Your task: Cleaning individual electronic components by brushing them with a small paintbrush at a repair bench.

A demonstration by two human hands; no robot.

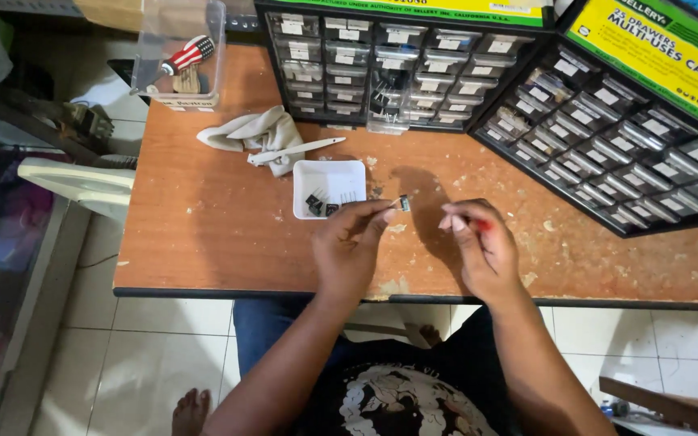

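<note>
I see the left hand (pixel 351 245) pinching a small dark component (pixel 404 203) above the wooden table (pixel 203 234), just right of the white tray (pixel 330 187). The right hand (pixel 481 242) curls around something red (pixel 482 225), mostly hidden, so I cannot tell what it is.

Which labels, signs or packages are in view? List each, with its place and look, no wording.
Header sign: top edge of the middle drawer cabinet, a yellow-green strip with dark print.
Header sign: top of the right drawer cabinet, a slanted yellow panel, black border, dark print.
Drawer labels: small white rectangles on the clear drawer fronts.
Clear plastic box: table's far left corner, a pale label strip along its base.
</note>
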